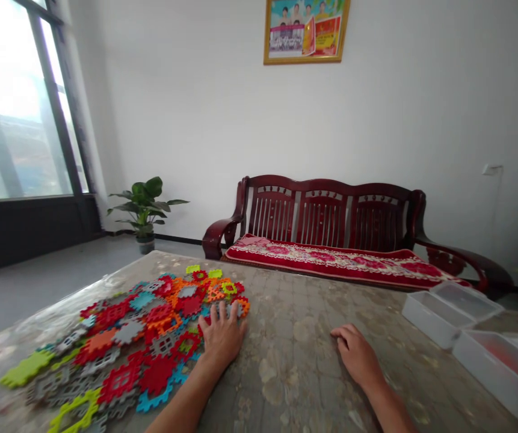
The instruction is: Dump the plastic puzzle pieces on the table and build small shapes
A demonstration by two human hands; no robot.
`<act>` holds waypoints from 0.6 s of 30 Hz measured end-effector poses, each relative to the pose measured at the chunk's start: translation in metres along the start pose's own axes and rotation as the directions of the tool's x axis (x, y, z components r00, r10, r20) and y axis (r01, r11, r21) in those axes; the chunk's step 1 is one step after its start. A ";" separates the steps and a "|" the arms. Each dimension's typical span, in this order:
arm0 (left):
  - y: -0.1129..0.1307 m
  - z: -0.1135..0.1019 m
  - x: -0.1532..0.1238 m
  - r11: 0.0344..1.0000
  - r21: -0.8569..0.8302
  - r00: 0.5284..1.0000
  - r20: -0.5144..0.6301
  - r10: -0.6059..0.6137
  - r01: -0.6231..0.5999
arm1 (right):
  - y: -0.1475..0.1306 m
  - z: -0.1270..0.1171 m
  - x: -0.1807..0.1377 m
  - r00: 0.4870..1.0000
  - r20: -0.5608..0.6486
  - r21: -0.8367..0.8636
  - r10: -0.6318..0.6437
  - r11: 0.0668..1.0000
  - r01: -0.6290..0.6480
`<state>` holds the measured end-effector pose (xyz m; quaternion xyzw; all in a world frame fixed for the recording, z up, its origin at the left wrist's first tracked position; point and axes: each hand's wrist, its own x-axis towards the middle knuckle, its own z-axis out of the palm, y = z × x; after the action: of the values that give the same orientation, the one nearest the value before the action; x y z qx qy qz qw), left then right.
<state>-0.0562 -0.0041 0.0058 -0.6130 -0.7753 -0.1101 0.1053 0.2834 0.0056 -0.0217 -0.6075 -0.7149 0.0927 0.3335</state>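
My left hand (223, 337) lies palm down with spread fingers at the right edge of a pile of flat, notched plastic building pieces. Its fingertips touch or cover a few of them. Near it are a red piece (191, 305), an orange piece (216, 292) and a grey piece (163, 344). Farther left are a lime green piece (27, 368) and a lime frame piece (76, 414). My right hand (353, 352) rests low over the bare tabletop, apart from the pile, loosely bent with a finger stretched out to the left. No object shows in it; its palm side is hidden.
The table (281, 349) has a patterned, glossy cover. At the right stand two translucent plastic boxes, a far box (434, 322) and a near box (488, 367) with something red inside. Beyond are a wooden bench (322, 210) and a potted plant (145, 207).
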 end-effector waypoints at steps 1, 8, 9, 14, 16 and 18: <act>0.004 -0.001 -0.003 1.000 -0.011 1.000 0.012 0.016 -0.016 | 0.001 0.000 0.000 1.000 0.000 0.000 -0.005 1.000 0.005; 0.038 -0.004 -0.027 0.967 -0.193 0.981 0.068 0.184 -0.168 | 0.002 0.000 0.001 1.000 -0.007 0.022 0.011 1.000 -0.011; 0.041 -0.005 -0.029 0.946 -0.243 0.968 0.079 0.239 -0.214 | 0.002 0.000 0.001 1.000 -0.007 0.020 0.011 1.000 -0.011; 0.040 -0.019 -0.005 0.839 -0.437 0.918 0.068 0.391 -0.325 | 0.006 0.002 0.002 1.000 -0.001 0.003 0.001 1.000 -0.001; 0.030 -0.025 0.020 0.892 -0.367 0.955 0.029 0.294 -0.263 | 0.007 0.003 0.002 1.000 -0.001 0.006 -0.004 1.000 0.004; 0.015 -0.028 0.048 0.960 -0.243 0.988 0.017 0.151 -0.143 | 0.008 0.003 0.002 1.000 -0.007 0.010 -0.002 1.000 0.002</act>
<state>-0.0513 0.0355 0.0471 -0.6790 -0.7102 -0.1842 0.0243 0.2877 0.0105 -0.0275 -0.6054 -0.7138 0.0938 0.3393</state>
